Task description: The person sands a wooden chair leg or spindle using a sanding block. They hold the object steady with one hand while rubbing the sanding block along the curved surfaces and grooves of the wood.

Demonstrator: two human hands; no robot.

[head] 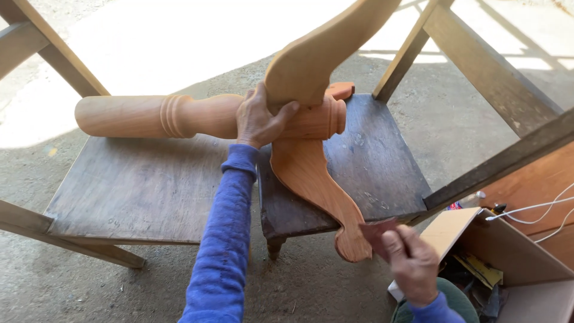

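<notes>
My right hand (412,263), lower right, pinches sandpaper (378,232) against the curved leg's foot (353,242); left hand (258,119) grips the turned pedestal (179,115) mid-frame on the tabletop (143,191); mid-sanding, next stroke probably needs steady bracing.

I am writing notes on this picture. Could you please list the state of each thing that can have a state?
Left hand: closed around the turned wooden post.
Right hand: pinching a reddish sandpaper piece against the curved leg.
Turned wooden post: lying on its side across two dark stools.
Upper curved leg: pointing up.
Cardboard box: open.
</notes>
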